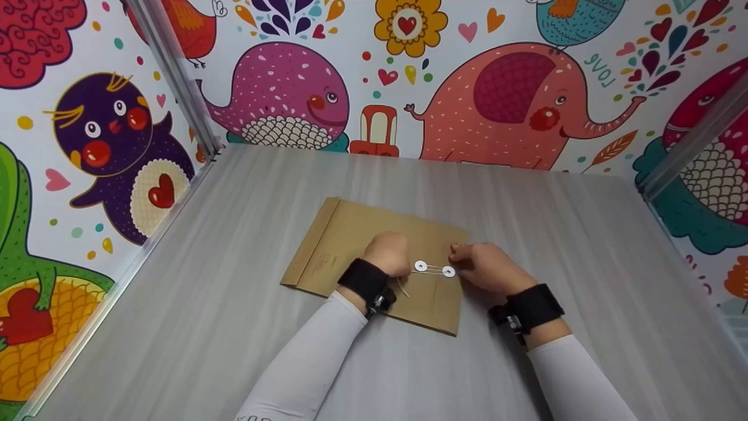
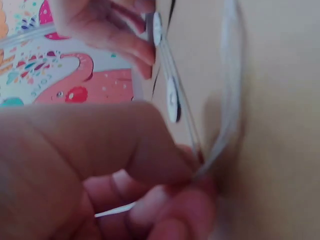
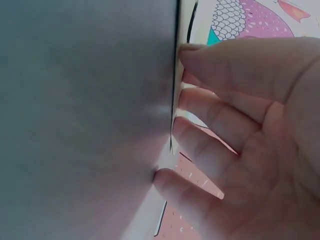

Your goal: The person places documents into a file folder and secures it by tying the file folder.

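A brown kraft paper envelope (image 1: 356,225) lies on the table, with two white button discs (image 1: 421,266) near its right side. Thin white string (image 2: 231,75) runs between the discs and on to my left hand (image 1: 388,252). That hand pinches the string between thumb and curled fingers, just left of the discs, and a loose end hangs below it. My right hand (image 1: 489,268) rests at the envelope's right edge. In the right wrist view its fingers (image 3: 205,145) are mostly straight, their tips touching the edge and the tabletop.
The grey wood-grain table (image 1: 204,351) extends around the envelope. Printed panels with cartoon animals (image 1: 502,111) stand at the back and sides, with metal rails (image 1: 175,76) at the corners. Black straps with small cameras (image 1: 534,308) are on both wrists.
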The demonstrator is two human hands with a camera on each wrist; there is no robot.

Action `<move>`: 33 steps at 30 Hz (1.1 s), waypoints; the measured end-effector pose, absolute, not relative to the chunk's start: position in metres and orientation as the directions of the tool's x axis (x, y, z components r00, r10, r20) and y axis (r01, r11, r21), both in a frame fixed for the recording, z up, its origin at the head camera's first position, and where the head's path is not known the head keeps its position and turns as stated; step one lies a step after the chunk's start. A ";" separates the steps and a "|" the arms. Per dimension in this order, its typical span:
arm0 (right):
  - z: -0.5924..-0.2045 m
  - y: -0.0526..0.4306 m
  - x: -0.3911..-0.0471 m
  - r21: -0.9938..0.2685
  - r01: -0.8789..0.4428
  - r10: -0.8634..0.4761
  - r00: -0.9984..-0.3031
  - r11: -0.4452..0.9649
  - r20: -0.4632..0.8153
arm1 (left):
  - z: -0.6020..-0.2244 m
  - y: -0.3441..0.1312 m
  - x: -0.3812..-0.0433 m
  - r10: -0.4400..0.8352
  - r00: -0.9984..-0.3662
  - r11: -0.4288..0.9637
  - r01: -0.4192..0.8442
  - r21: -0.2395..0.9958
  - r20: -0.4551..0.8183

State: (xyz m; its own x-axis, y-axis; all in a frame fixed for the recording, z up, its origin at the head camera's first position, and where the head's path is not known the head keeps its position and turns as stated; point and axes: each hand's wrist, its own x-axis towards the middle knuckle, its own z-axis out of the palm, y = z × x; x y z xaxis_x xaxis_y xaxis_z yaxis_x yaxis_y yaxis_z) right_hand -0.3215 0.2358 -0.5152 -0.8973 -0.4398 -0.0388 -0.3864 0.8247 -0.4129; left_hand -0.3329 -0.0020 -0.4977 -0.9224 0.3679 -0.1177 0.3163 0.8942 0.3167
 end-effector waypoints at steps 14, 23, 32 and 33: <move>-0.514 0.213 -0.314 -0.373 -0.506 -0.538 -0.843 0.778 0.020 | -0.504 -0.020 -0.350 0.340 -0.940 0.897 0.332 0.291 0.023; -0.517 0.191 -0.300 -0.366 -0.658 -0.673 -0.732 0.659 0.104 | -0.512 -0.017 -0.353 0.537 -0.843 0.780 0.496 0.382 -0.003; -0.518 0.199 -0.301 -0.404 -0.637 -0.669 -0.739 0.656 0.080 | -0.508 -0.019 -0.355 0.542 -0.840 0.714 0.464 0.525 0.007; -0.519 0.200 -0.301 -0.405 -0.635 -0.667 -0.741 0.658 0.078 | -0.507 -0.020 -0.355 0.538 -0.843 0.710 0.455 0.537 0.003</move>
State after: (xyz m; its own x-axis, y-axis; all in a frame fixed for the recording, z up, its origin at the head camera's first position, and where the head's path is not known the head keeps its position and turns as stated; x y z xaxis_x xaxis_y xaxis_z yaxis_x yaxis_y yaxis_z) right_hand -0.3013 0.2000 -0.5188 -0.7408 -0.6673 0.0778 -0.6350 0.6577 -0.4052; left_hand -0.3555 -0.0203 -0.5075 -0.8430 0.5379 0.0034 0.4555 0.7103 0.5367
